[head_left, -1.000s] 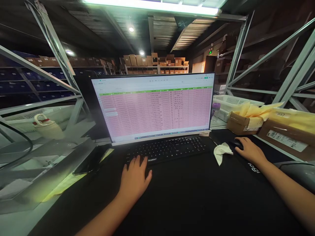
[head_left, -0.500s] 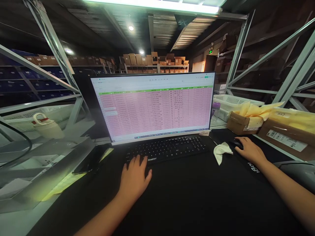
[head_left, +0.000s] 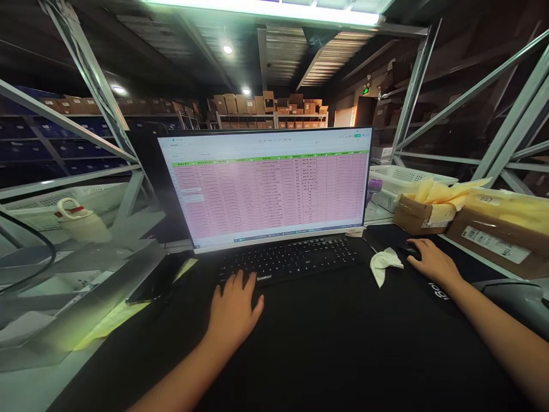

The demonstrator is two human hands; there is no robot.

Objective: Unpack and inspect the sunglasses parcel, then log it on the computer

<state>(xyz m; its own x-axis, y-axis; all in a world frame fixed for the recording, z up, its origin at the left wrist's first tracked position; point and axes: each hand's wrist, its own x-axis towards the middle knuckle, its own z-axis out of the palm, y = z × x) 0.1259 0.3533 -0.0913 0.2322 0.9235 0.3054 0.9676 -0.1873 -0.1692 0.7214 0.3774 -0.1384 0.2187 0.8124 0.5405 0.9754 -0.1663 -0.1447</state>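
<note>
My left hand (head_left: 235, 306) rests with its fingers spread at the lower left edge of a black keyboard (head_left: 300, 258), fingertips touching the keys there. My right hand (head_left: 435, 264) lies over a dark computer mouse (head_left: 410, 250) on the black desk mat (head_left: 326, 343); its fingers partly cover the mouse. Behind the keyboard stands a monitor (head_left: 257, 197) showing a spreadsheet of pink rows under a green header row. A crumpled white cloth (head_left: 383, 265) lies between the keyboard and the mouse.
Right of the monitor are a white plastic basket (head_left: 397, 182) and cardboard boxes (head_left: 493, 240) with yellow envelopes. A grey device (head_left: 512, 294) sits by my right forearm. On the left are a metal tray (head_left: 107, 303), a dark phone-like object (head_left: 156, 280) and a cream bottle (head_left: 81, 223).
The whole scene has shifted very slightly left in the view. Both hands keep their places, the left at the keyboard and the right on the computer mouse.
</note>
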